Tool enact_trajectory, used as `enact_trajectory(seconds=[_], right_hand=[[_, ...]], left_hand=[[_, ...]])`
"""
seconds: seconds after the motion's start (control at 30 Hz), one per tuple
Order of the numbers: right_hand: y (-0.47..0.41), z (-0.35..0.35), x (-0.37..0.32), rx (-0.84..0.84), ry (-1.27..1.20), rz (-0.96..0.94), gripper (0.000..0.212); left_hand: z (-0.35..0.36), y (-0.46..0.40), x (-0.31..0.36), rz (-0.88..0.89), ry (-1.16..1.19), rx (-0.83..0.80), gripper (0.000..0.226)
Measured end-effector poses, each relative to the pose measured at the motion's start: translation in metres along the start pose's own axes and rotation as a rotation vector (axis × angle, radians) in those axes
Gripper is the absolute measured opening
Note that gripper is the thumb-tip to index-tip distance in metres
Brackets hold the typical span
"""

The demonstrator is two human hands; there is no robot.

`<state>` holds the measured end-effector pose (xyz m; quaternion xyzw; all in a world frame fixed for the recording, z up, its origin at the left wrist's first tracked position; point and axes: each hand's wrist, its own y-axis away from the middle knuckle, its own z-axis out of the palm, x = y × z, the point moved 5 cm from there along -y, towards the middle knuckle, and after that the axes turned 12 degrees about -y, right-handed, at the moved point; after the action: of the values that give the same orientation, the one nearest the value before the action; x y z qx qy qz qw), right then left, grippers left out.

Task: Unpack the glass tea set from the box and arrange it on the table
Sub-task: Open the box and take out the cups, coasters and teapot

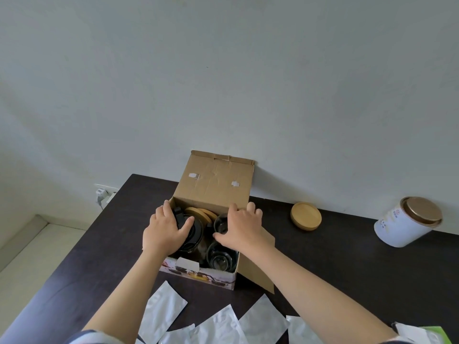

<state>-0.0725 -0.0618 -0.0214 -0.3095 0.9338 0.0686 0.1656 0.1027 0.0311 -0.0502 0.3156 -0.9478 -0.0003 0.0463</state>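
An open cardboard box [213,187] stands on the dark table [323,264] against the wall, its lid flap upright. Inside lie a glass teapot with a black lid [196,232], stacked wooden coasters [201,213] and glass cups [221,259]. My left hand [165,229] reaches into the box's left side, fingers wrapped around the teapot's top. My right hand [242,228] lies over the right side, fingers apart, thumb and fingers around a small glass cup [220,225]. I cannot tell whether the cup is gripped.
A wooden coaster [306,216] lies on the table right of the box. A white tin with a bronze lid [407,222] stands at the far right. Several white paper packets [216,324] lie near the front edge. A wall socket [103,193] is left of the table.
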Motion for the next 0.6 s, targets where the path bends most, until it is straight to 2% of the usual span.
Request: enact_trajectory(seconds=[0.17, 0.37, 0.47, 0.6], right_hand=[[0.004, -0.017, 0.001, 0.171, -0.087, -0.005, 0.071], [0.025, -0.066, 0.024, 0.374, -0.327, -0.056, 0.081], [0.042, -0.074, 0.077, 0.336, -0.356, 0.108, 0.085], [0.063, -0.062, 0.173, 0.206, -0.312, 0.407, 0.072]], left_hand=[[0.000, -0.001, 0.000, 0.000, -0.001, 0.007, 0.091], [0.001, -0.001, -0.002, -0.001, 0.016, 0.015, 0.091], [0.001, -0.002, -0.001, -0.001, 0.013, 0.020, 0.091], [0.002, -0.002, -0.003, 0.002, 0.013, 0.023, 0.091]])
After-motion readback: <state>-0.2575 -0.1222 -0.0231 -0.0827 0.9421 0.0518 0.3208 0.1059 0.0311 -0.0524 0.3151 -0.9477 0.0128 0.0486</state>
